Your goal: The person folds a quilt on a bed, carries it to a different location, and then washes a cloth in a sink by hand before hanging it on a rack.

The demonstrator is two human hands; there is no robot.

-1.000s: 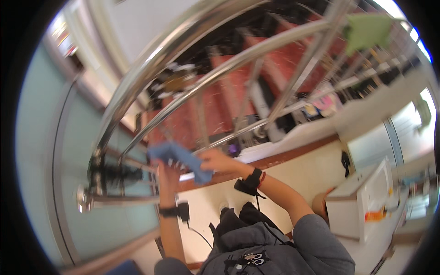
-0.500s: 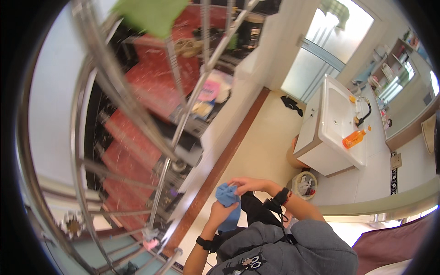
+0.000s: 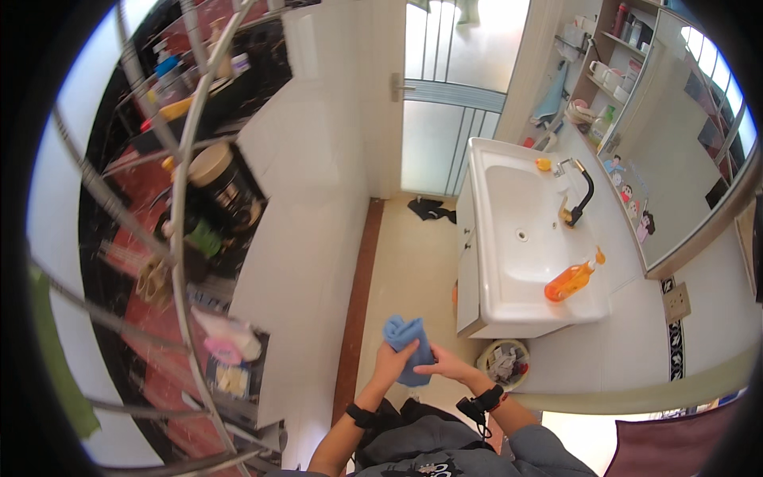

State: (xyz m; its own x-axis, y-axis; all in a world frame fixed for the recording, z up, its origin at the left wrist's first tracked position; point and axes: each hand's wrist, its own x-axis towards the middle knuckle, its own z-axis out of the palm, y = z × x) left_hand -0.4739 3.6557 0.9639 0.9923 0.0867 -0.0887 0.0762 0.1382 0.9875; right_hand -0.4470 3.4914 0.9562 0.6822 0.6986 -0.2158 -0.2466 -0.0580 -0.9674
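A folded or bunched blue cloth (image 3: 407,327) is held in front of my body, above the pale floor. My left hand (image 3: 393,362) wraps round its left side, with the thumb laid across it. On the lower right side, my right hand (image 3: 449,366) grips the cloth by its edge. Both wrists wear black bands. To the right of my hands is the white washbasin (image 3: 486,278), with an orange pump bottle (image 3: 566,283) on its near right corner and a black tap (image 3: 586,195) behind the bowl.
A waste bin (image 3: 524,374) stands below the basin's near end. Black cloth (image 3: 429,210) lies on the floor by the frosted glass door (image 3: 433,143). On the left are a metal stair railing (image 3: 181,262) and a white wall (image 3: 306,238). A mirror (image 3: 675,159) hangs at right.
My view has swung left and moved nearer the basin and door. My right hand has shifted from the cloth's top to its lower right side.
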